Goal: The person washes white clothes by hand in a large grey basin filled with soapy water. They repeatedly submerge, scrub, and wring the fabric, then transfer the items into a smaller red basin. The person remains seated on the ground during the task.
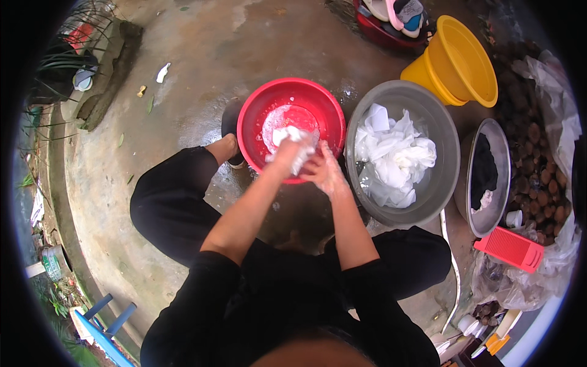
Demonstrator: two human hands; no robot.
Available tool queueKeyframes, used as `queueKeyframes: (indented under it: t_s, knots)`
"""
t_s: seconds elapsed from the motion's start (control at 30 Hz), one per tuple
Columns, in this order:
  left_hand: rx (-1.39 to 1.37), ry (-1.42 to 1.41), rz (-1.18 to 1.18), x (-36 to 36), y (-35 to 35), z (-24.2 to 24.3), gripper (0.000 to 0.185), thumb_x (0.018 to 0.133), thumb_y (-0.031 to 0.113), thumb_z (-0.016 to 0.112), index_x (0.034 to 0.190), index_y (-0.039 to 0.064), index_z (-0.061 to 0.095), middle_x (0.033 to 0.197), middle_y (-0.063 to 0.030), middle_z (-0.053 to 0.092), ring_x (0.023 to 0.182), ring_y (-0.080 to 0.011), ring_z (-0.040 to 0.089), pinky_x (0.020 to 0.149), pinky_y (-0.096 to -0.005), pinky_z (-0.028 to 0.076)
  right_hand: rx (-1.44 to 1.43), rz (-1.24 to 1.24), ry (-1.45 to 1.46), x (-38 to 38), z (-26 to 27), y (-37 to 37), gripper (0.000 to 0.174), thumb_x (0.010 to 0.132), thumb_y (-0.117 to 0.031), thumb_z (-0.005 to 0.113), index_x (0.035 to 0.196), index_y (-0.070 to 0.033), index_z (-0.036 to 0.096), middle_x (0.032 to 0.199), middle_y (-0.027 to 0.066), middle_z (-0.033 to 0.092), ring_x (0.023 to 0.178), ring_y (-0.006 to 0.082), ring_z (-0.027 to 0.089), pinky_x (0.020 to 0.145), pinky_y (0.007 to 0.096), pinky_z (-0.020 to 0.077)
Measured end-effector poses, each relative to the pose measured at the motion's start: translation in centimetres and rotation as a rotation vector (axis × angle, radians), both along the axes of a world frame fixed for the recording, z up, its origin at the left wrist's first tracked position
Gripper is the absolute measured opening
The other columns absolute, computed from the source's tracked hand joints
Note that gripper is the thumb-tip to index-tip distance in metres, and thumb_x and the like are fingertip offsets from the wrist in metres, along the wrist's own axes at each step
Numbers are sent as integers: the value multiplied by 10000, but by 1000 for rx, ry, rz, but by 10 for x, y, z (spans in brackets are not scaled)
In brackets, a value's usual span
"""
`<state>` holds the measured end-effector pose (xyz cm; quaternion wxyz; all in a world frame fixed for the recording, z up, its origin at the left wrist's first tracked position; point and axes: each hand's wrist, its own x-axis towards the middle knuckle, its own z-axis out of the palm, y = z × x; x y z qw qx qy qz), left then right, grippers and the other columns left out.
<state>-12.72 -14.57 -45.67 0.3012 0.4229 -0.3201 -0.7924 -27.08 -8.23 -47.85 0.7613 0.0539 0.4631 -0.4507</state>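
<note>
A red plastic basin stands on the wet ground before me, with suds and a little water in its bottom. My left hand is closed around a bunched, soapy white cloth over the near part of this basin; the hand is blurred. Suds coat my right hand, held at the basin's near right rim with its fingers apart, close beside the cloth. To the right, a grey basin holds water and a heap of wet white fabric.
Yellow plastic buckets lie tilted beyond the grey basin. At the right are a metal basin with dark cloth, a red washboard and a white hose. A red tub of shoes sits at the back. A blue stool lies lower left.
</note>
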Motion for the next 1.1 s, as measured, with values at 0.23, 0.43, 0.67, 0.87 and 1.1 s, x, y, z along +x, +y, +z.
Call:
queueKeyframes:
  t_s: [0.23, 0.43, 0.67, 0.87, 1.1]
  knots:
    - [-1033, -934, -518, -24, 56, 46, 348, 780, 399, 682, 933, 86, 690, 812, -187, 686, 859, -383, 667, 819, -465, 516, -384, -371, 167, 44, -40, 9, 308, 968, -311, 518, 1110, -49, 593, 941, 87, 653, 890, 183, 631, 793, 338, 544]
    - [-599, -892, 49, -32, 4, 39, 347, 766, 317, 708, 1006, 73, 651, 1039, -221, 617, 871, -392, 648, 736, -482, 511, -288, -421, -31, 38, -17, -7, 323, 975, -284, 493, 1173, -46, 584, 1022, 88, 654, 879, 206, 654, 760, 332, 551]
    - [-496, -1096, -82, -28, 4, -10, 430, 828, 406, 657, 1079, 57, 634, 885, -186, 676, 840, -354, 680, 745, -472, 539, -150, -376, -124, 37, -9, -2, 234, 916, -276, 532, 1078, -116, 584, 804, 3, 593, 731, 126, 611, 629, 262, 527]
    - [479, 376, -210, 20, -60, -64, 366, 963, 298, 520, 1218, 38, 559, 1013, -113, 685, 863, -223, 692, 735, -370, 581, -542, -48, 253, 18, 36, -22, 450, 919, -288, 621, 1288, -56, 510, 1205, 69, 597, 1041, 164, 606, 840, 337, 513]
    - [-1163, -726, -254, -40, 35, 30, 173, 773, 227, 691, 824, 65, 660, 863, -159, 660, 776, -351, 659, 707, -446, 531, -493, -402, -300, 14, -42, 1, 489, 974, -439, 479, 1320, -93, 490, 1223, 87, 598, 1089, 238, 593, 953, 399, 485]
